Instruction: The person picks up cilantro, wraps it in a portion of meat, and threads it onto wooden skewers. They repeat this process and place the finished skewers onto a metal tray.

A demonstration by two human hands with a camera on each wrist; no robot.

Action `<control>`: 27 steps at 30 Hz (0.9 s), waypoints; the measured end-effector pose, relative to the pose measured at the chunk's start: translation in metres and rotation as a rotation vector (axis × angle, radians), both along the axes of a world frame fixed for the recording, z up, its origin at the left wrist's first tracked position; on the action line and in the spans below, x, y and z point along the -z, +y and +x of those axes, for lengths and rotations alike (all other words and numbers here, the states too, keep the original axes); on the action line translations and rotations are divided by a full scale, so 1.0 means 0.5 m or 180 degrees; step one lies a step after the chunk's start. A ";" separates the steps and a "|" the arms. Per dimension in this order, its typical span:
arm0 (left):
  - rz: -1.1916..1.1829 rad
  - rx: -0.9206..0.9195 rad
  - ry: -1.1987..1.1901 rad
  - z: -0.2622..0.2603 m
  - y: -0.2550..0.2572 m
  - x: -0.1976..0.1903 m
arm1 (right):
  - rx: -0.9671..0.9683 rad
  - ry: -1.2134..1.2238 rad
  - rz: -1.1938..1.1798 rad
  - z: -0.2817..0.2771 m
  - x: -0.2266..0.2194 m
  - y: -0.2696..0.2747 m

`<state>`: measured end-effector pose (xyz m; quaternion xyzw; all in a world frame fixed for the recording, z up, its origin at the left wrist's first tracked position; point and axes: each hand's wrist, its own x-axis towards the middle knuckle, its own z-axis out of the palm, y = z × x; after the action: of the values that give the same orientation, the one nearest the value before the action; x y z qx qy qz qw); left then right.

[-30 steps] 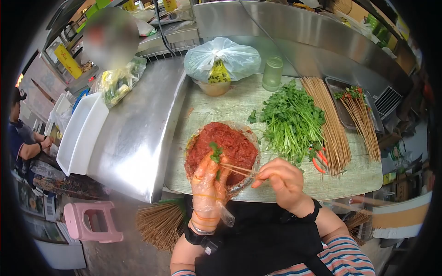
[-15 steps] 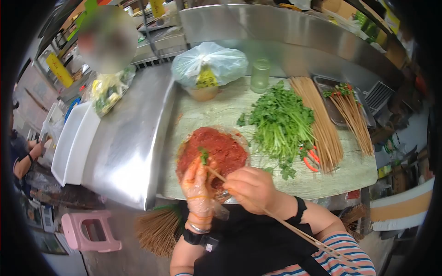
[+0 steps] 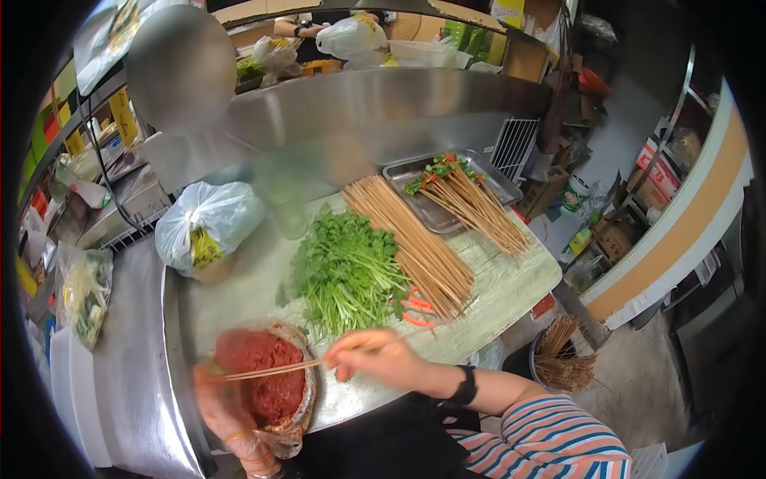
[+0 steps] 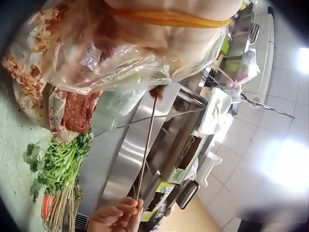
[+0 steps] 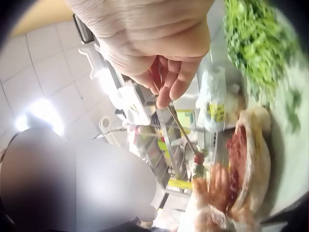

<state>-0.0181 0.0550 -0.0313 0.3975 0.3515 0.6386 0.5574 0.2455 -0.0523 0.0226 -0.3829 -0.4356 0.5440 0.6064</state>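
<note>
A bowl (image 3: 309, 383) of red minced meat (image 3: 275, 379) stands at the table's left. My left hand (image 3: 235, 419), in a clear plastic glove, is at its left edge; its fingers look straight in the right wrist view (image 5: 212, 193). My right hand (image 3: 379, 359) is bare and pinches thin wooden sticks (image 3: 279, 369) over the bowl, pointing left. Red paste and a green leaf cover the far end (image 5: 199, 159), beside the left fingertips. Whether they touch is unclear. In the left wrist view the glove (image 4: 145, 58) partly hides that end (image 4: 157, 92).
Green herbs (image 3: 343, 271), orange-handled scissors (image 3: 416, 307) and bare sticks (image 3: 415, 247) lie right of the bowl. Behind stand a bagged container (image 3: 209, 223), a green glass (image 3: 289, 215) and a metal tray (image 3: 415, 207) with sticks bearing green and red tips.
The head view has swung to the right. Both hands are farther apart, and the sticks, earlier trailing back past my right hand, now reach mostly forward from it toward the left.
</note>
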 end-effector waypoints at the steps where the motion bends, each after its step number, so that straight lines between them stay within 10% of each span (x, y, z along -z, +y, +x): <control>1: 0.0113 -0.0001 -0.0040 0.020 -0.011 -0.020 | 0.0245 0.0003 -0.0037 0.038 -0.006 -0.014; 6: 0.0460 -0.0151 0.0700 0.027 -0.016 -0.001 | 0.2346 0.0487 0.0641 0.273 -0.021 -0.002; 13: 0.0539 -0.0137 0.0669 0.039 -0.017 -0.001 | 0.3764 0.0684 0.0174 0.627 0.074 0.077; 19: 0.0620 -0.0191 0.0953 0.034 -0.009 0.006 | 0.3505 0.1727 -0.0260 0.664 0.122 0.081; 27: 0.0309 -0.0083 0.0587 0.044 -0.028 -0.019 | 0.1319 -0.1181 -0.0632 0.366 0.011 0.138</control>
<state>0.0038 0.0408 -0.0216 0.4765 0.3751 0.6227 0.4944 0.4287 0.0167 0.0171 -0.6141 -0.3963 0.3692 0.5741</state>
